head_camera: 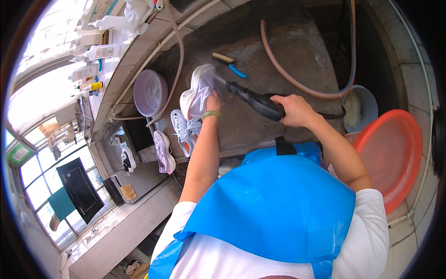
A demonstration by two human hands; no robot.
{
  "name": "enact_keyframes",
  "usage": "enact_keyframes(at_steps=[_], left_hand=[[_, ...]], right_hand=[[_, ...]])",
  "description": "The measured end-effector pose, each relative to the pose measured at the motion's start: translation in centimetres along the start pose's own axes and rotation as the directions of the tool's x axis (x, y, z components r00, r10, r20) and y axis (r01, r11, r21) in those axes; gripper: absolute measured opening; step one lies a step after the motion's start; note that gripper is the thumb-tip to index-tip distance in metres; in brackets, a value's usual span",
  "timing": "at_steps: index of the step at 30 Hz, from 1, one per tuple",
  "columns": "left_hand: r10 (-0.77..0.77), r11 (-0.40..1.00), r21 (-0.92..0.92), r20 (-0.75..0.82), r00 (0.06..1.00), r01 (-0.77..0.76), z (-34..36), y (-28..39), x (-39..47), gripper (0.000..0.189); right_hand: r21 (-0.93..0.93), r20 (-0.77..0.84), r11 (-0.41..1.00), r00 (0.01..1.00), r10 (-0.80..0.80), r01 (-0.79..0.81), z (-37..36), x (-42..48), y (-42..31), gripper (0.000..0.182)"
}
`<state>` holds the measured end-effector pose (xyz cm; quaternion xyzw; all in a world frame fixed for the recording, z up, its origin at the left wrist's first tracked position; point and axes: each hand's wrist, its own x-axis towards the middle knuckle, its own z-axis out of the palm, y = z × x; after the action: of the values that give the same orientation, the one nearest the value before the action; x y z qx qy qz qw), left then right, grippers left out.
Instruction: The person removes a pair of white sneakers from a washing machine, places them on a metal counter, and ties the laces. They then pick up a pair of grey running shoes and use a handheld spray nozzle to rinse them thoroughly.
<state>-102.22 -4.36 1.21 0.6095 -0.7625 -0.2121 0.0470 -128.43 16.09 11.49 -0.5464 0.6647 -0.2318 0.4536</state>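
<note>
My left hand (214,102), below a jade-coloured bangle (211,114), holds a lilac sneaker (199,89) with a thick white sole; the fingers are partly hidden by the shoe. In my right hand (293,108) is the grip of a black spray gun (256,101). A fine mist leaves its nozzle and meets the upper of the sneaker. Just beyond lies a scrub brush (230,65) with a blue handle and pale bristles. Beside my left forearm rest a pair of pale sneakers (182,130) and a lilac-and-white sneaker (163,150).
A lilac basin (150,92) stands left, near a hose (180,52). Another hose (296,82) loops across the wet stone slab (240,122). To the right are a pale bucket (366,104) and a large orange basin (393,153). Plastic bottles (104,52) line the ledge.
</note>
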Motion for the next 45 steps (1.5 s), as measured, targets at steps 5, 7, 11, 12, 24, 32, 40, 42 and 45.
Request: enact_keyframes(at_steps=[5, 7, 11, 12, 24, 32, 40, 42, 45], left_hand=[[0.112, 0.990, 0.093, -0.095, 0.989, -0.103, 3.4, -6.2, 2.2, 0.047], [0.201, 0.961, 0.219, -0.142, 0.969, -0.167, 4.7, -10.5, 3.2, 0.046], [0.271, 0.935, 0.264, -0.104, 0.957, -0.236, 5.4, -9.3, 3.7, 0.044], [0.281, 0.932, 0.265, -0.103, 0.954, -0.246, 5.2, -9.3, 3.6, 0.043], [0.130, 0.979, 0.165, -0.047, 0.990, -0.120, 2.7, -5.7, 1.6, 0.045], [-0.045, 0.998, 0.057, 0.084, 0.995, 0.040, 0.3, -2.1, 0.2, 0.054], [-0.088, 0.995, 0.050, 0.079, 0.993, 0.084, 0.0, -1.9, 0.2, 0.059], [-0.088, 0.995, 0.047, 0.078, 0.993, 0.085, -0.4, -1.6, 0.0, 0.059], [-0.179, 0.984, 0.022, 0.110, 0.978, 0.177, -2.5, -0.9, -0.1, 0.057]], right_hand=[[0.025, 0.038, 1.000, 0.999, -0.020, 0.019, -0.8, 0.2, -1.1, 0.053], [0.026, 0.005, 1.000, 1.000, -0.013, 0.013, -0.4, 0.8, -1.1, 0.052], [0.012, -0.001, 1.000, 1.000, -0.009, 0.009, -0.7, 1.5, -0.7, 0.051], [0.015, -0.021, 1.000, 1.000, -0.003, 0.003, -0.8, 1.7, -0.6, 0.052], [-0.030, 0.129, 0.999, 0.991, -0.037, 0.041, -0.2, 1.1, -1.5, 0.051], [-0.008, 0.015, 1.000, 1.000, -0.013, 0.013, 0.5, 0.9, -0.9, 0.051], [0.010, 0.025, 1.000, 0.999, -0.025, 0.025, 0.4, 0.8, -0.7, 0.052], [-0.010, 0.092, 0.999, 0.995, -0.039, 0.040, 0.3, 0.6, -1.1, 0.053], [-0.017, 0.044, 1.000, 0.999, 0.016, -0.015, 0.5, 1.1, -1.2, 0.053]])
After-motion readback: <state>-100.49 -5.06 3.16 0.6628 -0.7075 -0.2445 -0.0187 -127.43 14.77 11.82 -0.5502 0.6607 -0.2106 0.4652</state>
